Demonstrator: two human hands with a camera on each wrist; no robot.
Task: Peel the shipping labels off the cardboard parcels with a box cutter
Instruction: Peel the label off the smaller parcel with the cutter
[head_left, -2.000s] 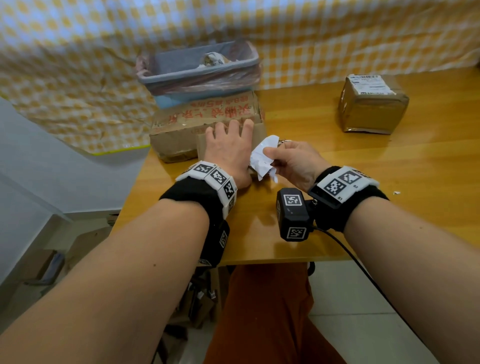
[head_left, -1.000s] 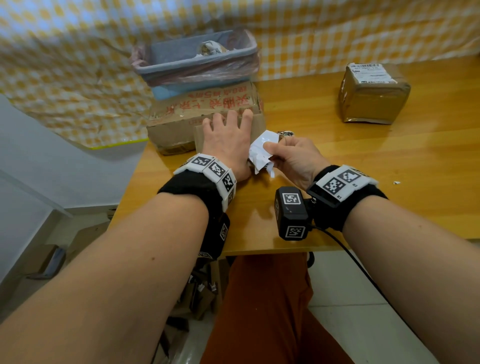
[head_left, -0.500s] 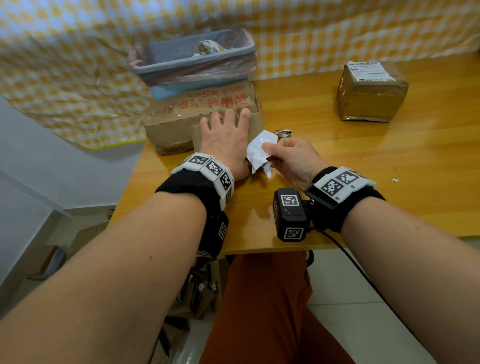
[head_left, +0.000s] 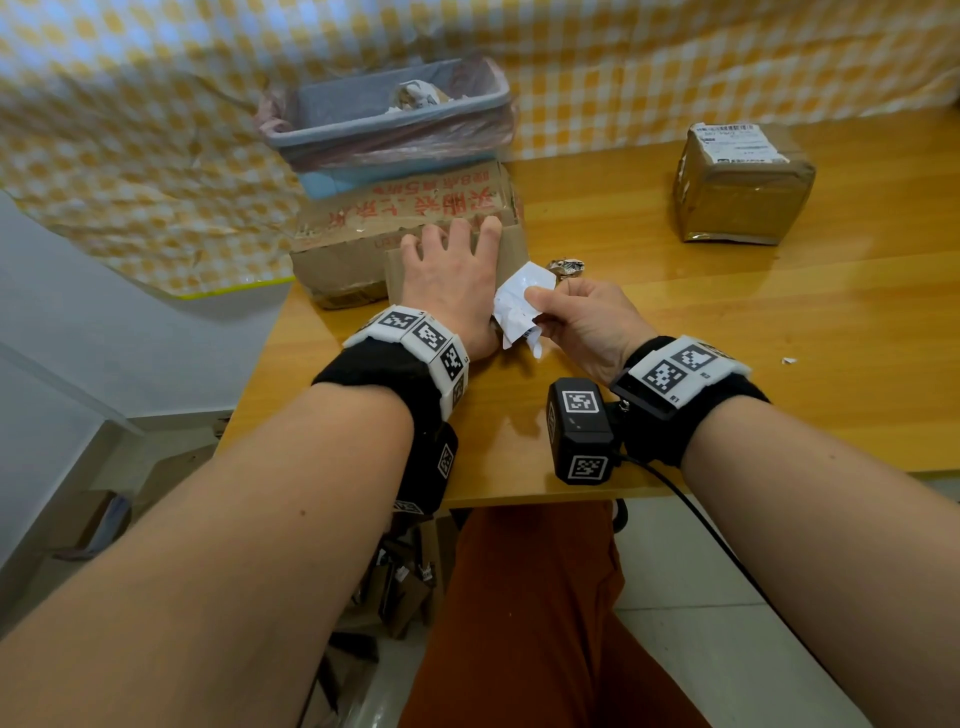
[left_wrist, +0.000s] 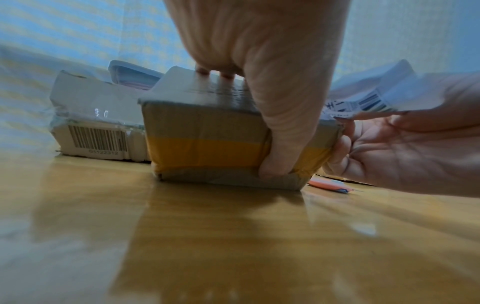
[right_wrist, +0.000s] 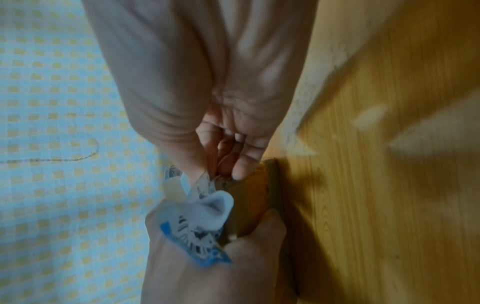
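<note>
A small cardboard parcel (head_left: 511, 249) with a yellow tape band (left_wrist: 207, 148) sits near the table's left front. My left hand (head_left: 452, 275) presses flat on its top, fingers spread and thumb (left_wrist: 283, 133) down its near side. My right hand (head_left: 582, 317) pinches a crumpled white shipping label (head_left: 519, 301) between thumb and fingers at the parcel's right edge. The label (left_wrist: 376, 92) is lifted, and its lower end still reaches the parcel's top corner. A pink and blue box cutter (left_wrist: 330, 185) lies on the table behind my right hand, hidden in the head view.
A larger cardboard box (head_left: 405, 208) with red writing stands right behind the parcel, and a lined grey bin (head_left: 395, 119) holding scraps stands behind that. Another taped parcel (head_left: 743, 192) with a label sits at the back right. A crumpled scrap (head_left: 566, 266) lies beside my right hand.
My right hand has pulled the label slightly up and away from the parcel. The left hand has stayed pressed on the parcel.
</note>
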